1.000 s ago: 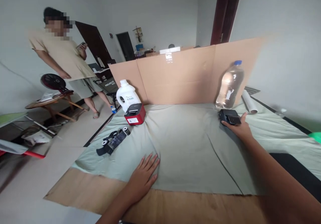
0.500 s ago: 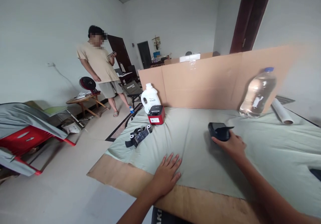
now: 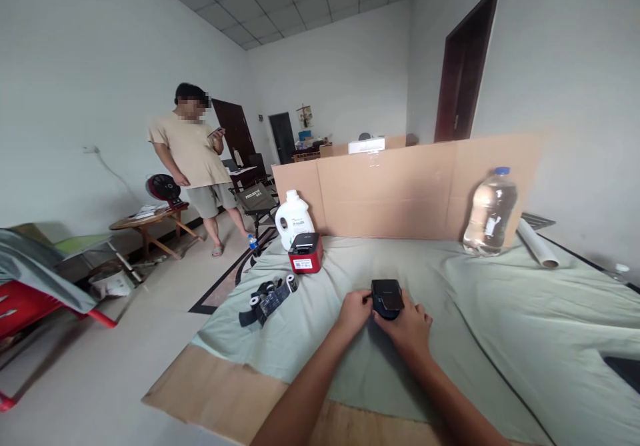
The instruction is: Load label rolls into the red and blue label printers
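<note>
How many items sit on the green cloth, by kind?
Bottles: 2, white jug and clear bottle
Printers: 2, red one and black one, held in both the left hand and the right hand
Label-roll bundle: 1
Paper roll: 1
Total: 6

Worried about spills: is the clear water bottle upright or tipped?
Upright: the clear water bottle stands on its base against the cardboard wall, blue cap on top.

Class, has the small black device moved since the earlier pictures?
Yes. The black device was near the water bottle; now it is farther from it, toward the table's middle, held by both hands.
</note>
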Action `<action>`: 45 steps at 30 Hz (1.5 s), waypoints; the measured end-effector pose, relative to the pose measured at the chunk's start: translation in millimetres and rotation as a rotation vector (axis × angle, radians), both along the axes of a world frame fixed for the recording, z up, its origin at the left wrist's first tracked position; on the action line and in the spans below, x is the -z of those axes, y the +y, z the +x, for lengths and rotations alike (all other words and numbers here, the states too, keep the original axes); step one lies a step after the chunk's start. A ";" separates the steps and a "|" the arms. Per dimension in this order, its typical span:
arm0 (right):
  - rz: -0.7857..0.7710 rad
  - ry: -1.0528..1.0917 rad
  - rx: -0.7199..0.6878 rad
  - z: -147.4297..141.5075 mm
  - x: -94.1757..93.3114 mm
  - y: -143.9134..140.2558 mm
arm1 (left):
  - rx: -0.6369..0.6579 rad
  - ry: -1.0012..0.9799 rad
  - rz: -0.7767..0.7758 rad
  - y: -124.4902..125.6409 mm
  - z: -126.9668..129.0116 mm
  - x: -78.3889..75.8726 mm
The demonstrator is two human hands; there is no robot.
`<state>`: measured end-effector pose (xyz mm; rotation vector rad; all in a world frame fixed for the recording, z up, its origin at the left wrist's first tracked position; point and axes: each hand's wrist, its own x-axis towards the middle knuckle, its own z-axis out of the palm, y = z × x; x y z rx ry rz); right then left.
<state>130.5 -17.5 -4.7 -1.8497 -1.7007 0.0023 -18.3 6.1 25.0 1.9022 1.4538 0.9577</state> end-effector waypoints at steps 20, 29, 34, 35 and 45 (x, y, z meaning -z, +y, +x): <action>-0.094 0.058 0.023 1.9 -0.7 -2.4 | -0.039 -0.015 0.084 29.5 -11.3 59.1; -0.094 0.075 0.018 1.9 0.5 -1.2 | -0.099 0.058 0.095 28.2 -11.1 58.0; -0.104 0.054 0.036 1.7 1.9 1.5 | -0.119 0.043 0.084 27.1 -10.6 58.5; -0.102 0.045 0.036 1.8 2.6 1.9 | -0.120 0.046 0.080 26.8 -10.4 58.2; -0.062 0.036 0.033 2.4 9.1 4.2 | -0.087 0.144 0.122 22.4 -9.0 52.1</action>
